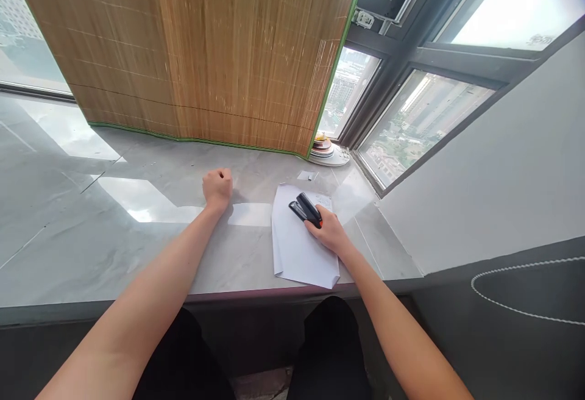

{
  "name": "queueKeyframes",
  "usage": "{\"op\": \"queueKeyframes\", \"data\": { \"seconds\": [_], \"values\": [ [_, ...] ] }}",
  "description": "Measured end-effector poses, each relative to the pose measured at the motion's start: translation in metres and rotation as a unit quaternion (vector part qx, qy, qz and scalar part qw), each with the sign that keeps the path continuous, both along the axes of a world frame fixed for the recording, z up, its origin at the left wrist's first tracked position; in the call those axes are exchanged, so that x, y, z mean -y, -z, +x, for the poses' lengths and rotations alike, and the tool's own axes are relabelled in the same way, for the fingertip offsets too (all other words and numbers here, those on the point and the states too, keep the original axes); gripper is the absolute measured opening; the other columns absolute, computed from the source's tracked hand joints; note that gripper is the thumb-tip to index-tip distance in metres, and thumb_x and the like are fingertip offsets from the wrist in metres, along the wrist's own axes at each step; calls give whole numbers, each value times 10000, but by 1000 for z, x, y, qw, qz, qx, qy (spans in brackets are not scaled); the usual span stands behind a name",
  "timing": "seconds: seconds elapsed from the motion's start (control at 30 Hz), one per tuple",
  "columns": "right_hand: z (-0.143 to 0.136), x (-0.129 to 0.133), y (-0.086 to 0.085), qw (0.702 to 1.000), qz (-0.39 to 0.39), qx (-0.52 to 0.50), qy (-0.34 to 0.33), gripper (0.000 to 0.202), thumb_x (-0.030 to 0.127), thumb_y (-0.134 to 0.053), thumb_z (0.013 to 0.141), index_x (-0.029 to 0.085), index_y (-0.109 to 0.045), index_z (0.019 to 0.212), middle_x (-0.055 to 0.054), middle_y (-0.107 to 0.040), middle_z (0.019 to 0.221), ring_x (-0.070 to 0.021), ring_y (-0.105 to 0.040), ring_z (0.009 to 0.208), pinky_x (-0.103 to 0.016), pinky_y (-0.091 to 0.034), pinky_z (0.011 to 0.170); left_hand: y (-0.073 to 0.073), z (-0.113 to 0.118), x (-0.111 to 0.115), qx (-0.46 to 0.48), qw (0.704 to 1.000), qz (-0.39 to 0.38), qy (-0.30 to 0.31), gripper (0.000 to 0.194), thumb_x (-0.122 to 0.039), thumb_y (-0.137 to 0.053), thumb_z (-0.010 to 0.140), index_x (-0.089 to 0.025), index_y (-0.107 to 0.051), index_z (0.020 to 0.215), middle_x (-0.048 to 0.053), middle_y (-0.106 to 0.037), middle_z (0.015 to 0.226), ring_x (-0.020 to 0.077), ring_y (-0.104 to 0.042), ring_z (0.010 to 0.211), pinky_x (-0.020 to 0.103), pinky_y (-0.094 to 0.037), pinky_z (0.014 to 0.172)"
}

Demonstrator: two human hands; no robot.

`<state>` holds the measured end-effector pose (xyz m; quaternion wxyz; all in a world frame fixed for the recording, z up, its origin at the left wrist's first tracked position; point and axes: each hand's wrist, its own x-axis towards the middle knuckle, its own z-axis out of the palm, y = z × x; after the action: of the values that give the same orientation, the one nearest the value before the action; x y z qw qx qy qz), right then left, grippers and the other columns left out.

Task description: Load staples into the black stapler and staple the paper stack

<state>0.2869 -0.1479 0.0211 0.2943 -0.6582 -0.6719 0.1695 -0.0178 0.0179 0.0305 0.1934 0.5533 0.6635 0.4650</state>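
My right hand (328, 228) is wrapped round the back end of a black stapler (305, 208), whose jaws point up and to the left and stand apart. The stapler is over the upper part of some white paper (301, 250) with folded or curled corners, lying near the front edge of the grey ledge. Left of the paper, my left hand (218, 188) rests on the ledge, closed in a fist. No object shows in it.
A grey marble-patterned ledge (237, 266) spans the view. A bamboo mat (205, 52) stands upright at the back. Stacked plates (329, 155) sit by the window corner. A small pale slip (306, 175) lies behind the paper. A white wall (493, 168) is at the right.
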Motion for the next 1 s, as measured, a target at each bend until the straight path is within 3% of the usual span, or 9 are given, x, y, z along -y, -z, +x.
{"op": "queueKeyframes", "data": {
  "seconds": [0.13, 0.4, 0.47, 0.53, 0.63, 0.8, 0.9, 1.0],
  "values": [
    [45, 13, 0, 999, -14, 19, 23, 261, 447, -632, 874, 252, -460, 845, 38, -502, 746, -176, -471, 686, -314, -347, 648, 0, 1, 1, -10, 1000, -15, 15, 356, -190, -464, 830, -246, -267, 539, -15, -245, 546, 164, -210, 568, 349, -194, 580],
    [71, 5, -16, 998, -31, 50, -31, 394, 620, -639, 903, 234, -562, 921, 9, -599, 819, -183, -509, 728, -304, -377, 677, -2, -1, 0, -20, 999, -40, 16, 333, -231, -473, 834, -264, -315, 543, -11, -284, 549, 177, -256, 591, 349, -218, 587],
    [91, 4, -17, 998, -3, 58, 24, 419, 614, -498, 995, 229, -570, 846, 2, -583, 759, -177, -487, 690, -308, -362, 669, -1, -1, -1, -20, 999, -40, 16, 326, -235, -474, 829, -265, -317, 545, -11, -279, 549, 178, -258, 595, 349, -216, 586],
    [114, 3, -11, 985, 1, 107, 138, 466, 513, -387, 1054, 228, -544, 722, -13, -545, 670, -182, -464, 654, -321, -323, 648, 0, -2, -1, -15, 999, -37, 16, 329, -238, -473, 825, -264, -303, 544, -13, -263, 548, 176, -247, 587, 349, -207, 581],
    [138, 0, 5, 943, -57, 217, 245, 419, 375, -429, 1033, 221, -603, 685, -60, -611, 691, -206, -514, 686, -332, -289, 637, 3, -3, -3, 0, 999, -37, 26, 339, -247, -472, 817, -263, -272, 544, -12, -247, 549, 169, -224, 572, 352, -186, 571],
    [146, -6, 21, 921, -81, 287, 251, 379, 326, -448, 1023, 215, -750, 823, -116, -724, 843, -229, -623, 789, -325, -288, 642, 9, -8, -7, 6, 999, -32, 38, 332, -253, -465, 813, -260, -259, 553, -17, -236, 560, 162, -223, 583, 346, -183, 570],
    [143, -6, 20, 922, -83, 288, 246, 375, 325, -460, 1023, 215, -768, 841, -126, -742, 866, -247, -651, 829, -332, -309, 648, 8, -7, -4, -18, 999, -17, 47, 308, -240, -435, 838, -254, -275, 575, -20, -250, 577, 156, -247, 589, 335, -202, 571],
    [140, -2, 16, 922, -81, 290, 242, 380, 326, -452, 1027, 215, -757, 829, -130, -741, 873, -258, -658, 831, -343, -336, 661, 2, -9, 5, -92, 993, -31, 63, 297, -218, -392, 881, -246, -355, 587, -5, -354, 588, 162, -346, 606, 317, -261, 585]
  ]
}}
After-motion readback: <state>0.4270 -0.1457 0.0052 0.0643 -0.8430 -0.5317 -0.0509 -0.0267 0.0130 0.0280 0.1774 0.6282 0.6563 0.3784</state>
